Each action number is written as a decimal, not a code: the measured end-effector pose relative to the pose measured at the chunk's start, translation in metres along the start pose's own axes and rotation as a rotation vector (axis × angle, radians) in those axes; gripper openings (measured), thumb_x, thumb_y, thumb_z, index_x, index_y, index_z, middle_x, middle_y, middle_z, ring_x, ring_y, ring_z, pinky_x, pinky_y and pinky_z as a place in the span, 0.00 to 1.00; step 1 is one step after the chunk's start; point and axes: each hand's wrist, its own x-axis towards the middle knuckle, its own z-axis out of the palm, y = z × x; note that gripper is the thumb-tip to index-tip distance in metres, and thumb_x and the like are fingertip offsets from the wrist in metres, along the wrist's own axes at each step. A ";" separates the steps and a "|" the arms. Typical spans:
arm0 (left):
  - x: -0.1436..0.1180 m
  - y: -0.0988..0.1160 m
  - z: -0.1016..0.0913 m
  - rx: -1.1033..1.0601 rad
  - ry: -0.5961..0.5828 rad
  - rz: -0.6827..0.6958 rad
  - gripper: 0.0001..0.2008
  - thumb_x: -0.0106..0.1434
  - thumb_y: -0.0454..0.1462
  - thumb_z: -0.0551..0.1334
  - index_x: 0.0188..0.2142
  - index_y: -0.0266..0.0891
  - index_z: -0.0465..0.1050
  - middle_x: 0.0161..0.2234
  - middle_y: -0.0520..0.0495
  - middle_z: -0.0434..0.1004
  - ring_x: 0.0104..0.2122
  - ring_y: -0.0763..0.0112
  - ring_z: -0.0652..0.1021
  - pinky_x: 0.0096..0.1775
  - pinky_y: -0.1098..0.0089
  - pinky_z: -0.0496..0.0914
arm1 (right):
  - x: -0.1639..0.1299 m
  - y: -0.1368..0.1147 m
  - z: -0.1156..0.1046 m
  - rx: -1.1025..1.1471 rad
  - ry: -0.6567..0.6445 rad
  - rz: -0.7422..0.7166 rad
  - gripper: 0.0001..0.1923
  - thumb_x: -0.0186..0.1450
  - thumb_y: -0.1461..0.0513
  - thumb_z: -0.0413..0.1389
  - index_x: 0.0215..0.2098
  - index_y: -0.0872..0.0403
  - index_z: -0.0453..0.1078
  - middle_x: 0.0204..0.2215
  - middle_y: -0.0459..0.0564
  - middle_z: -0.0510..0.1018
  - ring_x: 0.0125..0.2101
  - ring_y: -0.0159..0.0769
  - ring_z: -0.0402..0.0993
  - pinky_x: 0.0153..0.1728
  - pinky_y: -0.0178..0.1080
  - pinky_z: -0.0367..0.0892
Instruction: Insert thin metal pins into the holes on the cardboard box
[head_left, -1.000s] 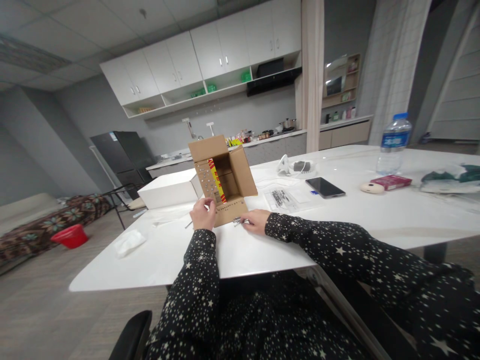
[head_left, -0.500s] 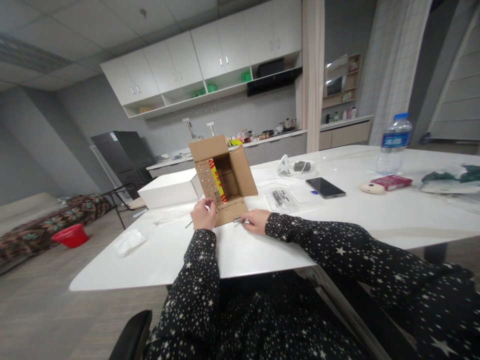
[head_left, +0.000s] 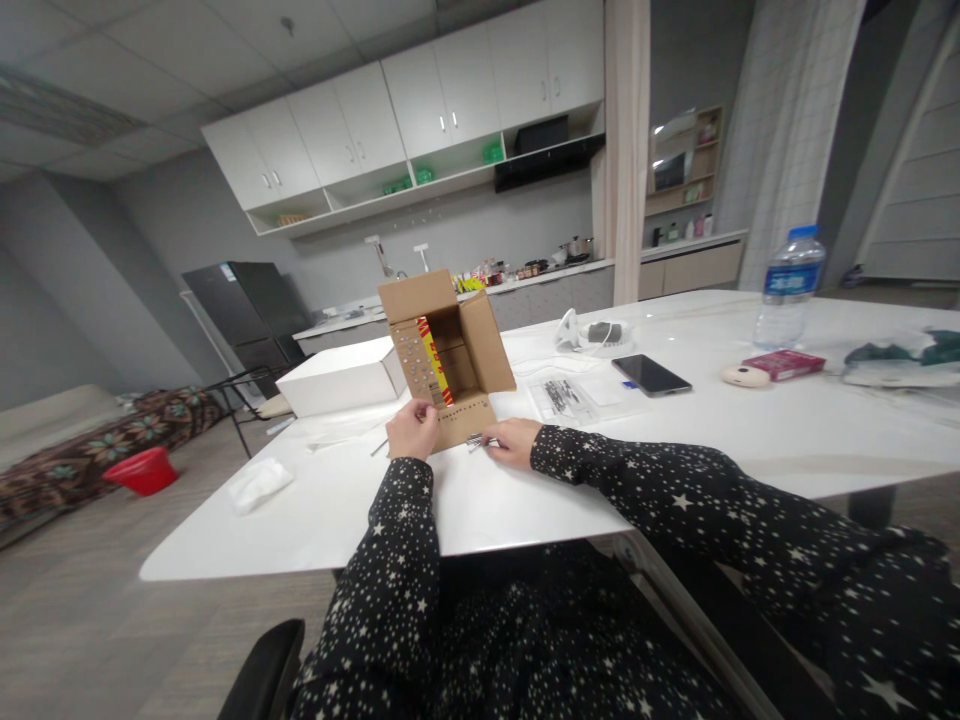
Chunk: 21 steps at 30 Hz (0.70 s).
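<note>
A small brown cardboard box [head_left: 457,350] lies on its side on the white table [head_left: 525,490], its flaps spread and its opening facing me, with red and yellow print inside. My left hand [head_left: 411,432] grips the left edge of its lower flap. My right hand [head_left: 512,440] rests on the table at the flap's right corner, fingertips on several small metal pieces [head_left: 477,441]. Whether the fingers pinch one is too small to tell.
A white box [head_left: 341,377] stands behind the cardboard box. A clear bag [head_left: 564,397], a dark phone [head_left: 649,375], a water bottle [head_left: 787,287], a red packet [head_left: 781,363] and a crumpled tissue [head_left: 259,484] lie on the table. A chair armrest [head_left: 262,665] is at lower left.
My left hand's fingers have closed a little tighter on the flap's edge. The box and my right hand have not visibly moved.
</note>
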 end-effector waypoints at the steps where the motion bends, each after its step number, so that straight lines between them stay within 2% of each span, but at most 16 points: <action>1: 0.000 0.000 0.000 0.011 -0.010 -0.001 0.11 0.55 0.40 0.54 0.32 0.42 0.74 0.32 0.50 0.78 0.34 0.67 0.75 0.40 0.68 0.66 | 0.000 0.000 0.000 0.001 0.002 0.001 0.14 0.60 0.61 0.50 0.43 0.52 0.72 0.30 0.49 0.78 0.33 0.37 0.73 0.31 0.34 0.59; 5: 0.000 -0.001 0.001 0.046 -0.061 -0.010 0.10 0.54 0.40 0.55 0.32 0.43 0.74 0.32 0.50 0.78 0.34 0.66 0.75 0.40 0.67 0.66 | 0.000 0.000 0.000 -0.001 0.006 -0.005 0.14 0.61 0.61 0.50 0.42 0.51 0.72 0.30 0.49 0.78 0.33 0.37 0.73 0.31 0.34 0.59; 14: 0.001 -0.005 0.005 0.041 -0.058 -0.009 0.11 0.57 0.42 0.54 0.35 0.43 0.72 0.34 0.49 0.78 0.35 0.66 0.75 0.42 0.65 0.65 | -0.001 -0.001 -0.003 0.007 -0.011 -0.001 0.15 0.61 0.61 0.49 0.43 0.52 0.72 0.30 0.49 0.77 0.33 0.37 0.72 0.31 0.35 0.58; 21: -0.001 -0.005 0.005 -0.044 -0.031 -0.021 0.12 0.58 0.44 0.54 0.36 0.43 0.70 0.24 0.51 0.75 0.29 0.67 0.76 0.36 0.68 0.66 | -0.002 -0.001 -0.003 0.010 0.001 -0.006 0.14 0.61 0.61 0.49 0.43 0.52 0.72 0.32 0.49 0.78 0.34 0.36 0.72 0.32 0.34 0.59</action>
